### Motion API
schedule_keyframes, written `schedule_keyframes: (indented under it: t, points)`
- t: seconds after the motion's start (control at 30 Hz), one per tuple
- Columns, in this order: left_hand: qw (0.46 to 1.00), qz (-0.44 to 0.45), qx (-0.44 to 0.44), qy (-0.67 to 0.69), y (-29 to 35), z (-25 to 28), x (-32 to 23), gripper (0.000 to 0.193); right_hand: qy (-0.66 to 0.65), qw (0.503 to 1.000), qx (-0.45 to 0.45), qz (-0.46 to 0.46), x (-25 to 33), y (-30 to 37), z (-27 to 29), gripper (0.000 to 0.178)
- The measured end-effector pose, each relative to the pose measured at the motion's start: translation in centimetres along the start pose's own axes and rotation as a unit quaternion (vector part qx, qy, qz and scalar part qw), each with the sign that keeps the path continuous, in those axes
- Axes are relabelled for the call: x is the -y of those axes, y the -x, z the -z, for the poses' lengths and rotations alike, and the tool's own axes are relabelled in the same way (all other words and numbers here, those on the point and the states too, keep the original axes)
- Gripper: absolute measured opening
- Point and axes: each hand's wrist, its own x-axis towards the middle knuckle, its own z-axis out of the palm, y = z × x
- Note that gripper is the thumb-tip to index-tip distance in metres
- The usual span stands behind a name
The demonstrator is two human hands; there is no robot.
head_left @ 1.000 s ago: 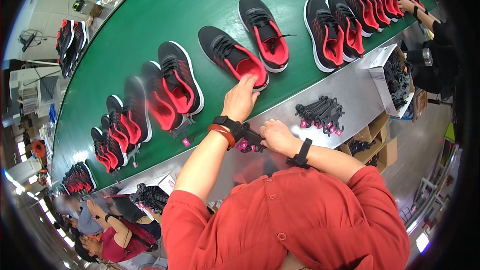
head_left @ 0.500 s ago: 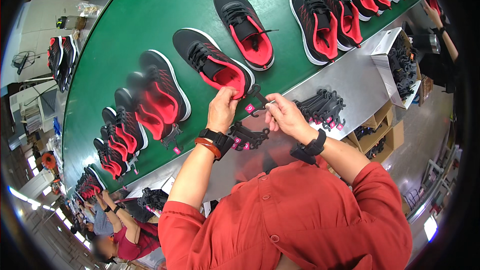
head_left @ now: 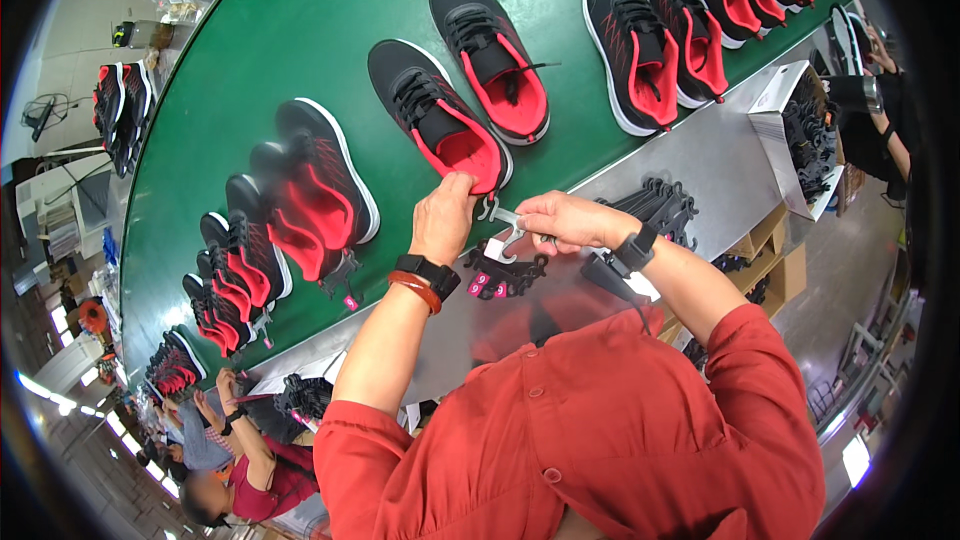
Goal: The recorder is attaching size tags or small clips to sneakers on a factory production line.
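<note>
L hand (head_left: 443, 218) pinches shoe (head_left: 430, 112) at heel, prob. to steady it, R hand (head_left: 568, 220) fingertips clamping hanger (head_left: 508, 218), shoe contact unclear.

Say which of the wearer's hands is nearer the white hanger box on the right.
Right. The right hand, gripping a hanger, is left of that white box; the left hand is farther left, at a shoe's heel.

Black-and-red shoes (head_left: 630, 45) are ranged in a row across the green tabletop (head_left: 230, 110); dark hangers (head_left: 655, 202) are heaped on its metal border (head_left: 712, 148).
</note>
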Motion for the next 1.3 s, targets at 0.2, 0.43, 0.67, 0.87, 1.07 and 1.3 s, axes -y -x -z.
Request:
schedule_keyframes:
  t: [0.2, 0.43, 0.67, 0.87, 1.07, 1.3]
  points:
    - [0.985, -0.130, 0.094, -0.069, 0.5, 3.1, -2.2, 0.061, -0.018, 0.998, 0.036, 0.042, 1.1, -0.5, -0.8, 0.026]
    - [0.985, 0.028, 0.125, -0.115, 2.9, 3.4, -1.9, 0.052, 0.538, 0.709, -0.291, 0.352, 7.6, 0.3, 3.0, 0.028]
    - [0.986, 0.132, 0.085, 0.047, 3.4, 2.6, -1.3, 0.059, 0.726, 0.594, -0.166, 0.304, 7.6, -2.2, 7.0, 0.030]
    - [0.985, 0.149, 0.062, 0.069, 3.3, 1.9, -0.9, 0.047, 0.766, 0.512, -0.155, 0.355, 8.5, -2.1, 2.5, 0.028]
    - [0.985, 0.147, 0.055, 0.071, 3.2, 1.8, -0.8, 0.043, 0.787, 0.492, -0.139, 0.345, 8.9, -1.9, 1.8, 0.028]
    - [0.983, 0.159, 0.062, 0.061, 3.4, 1.7, -0.8, 0.040, 0.804, 0.487, -0.112, 0.322, 8.8, -2.4, 0.7, 0.026]
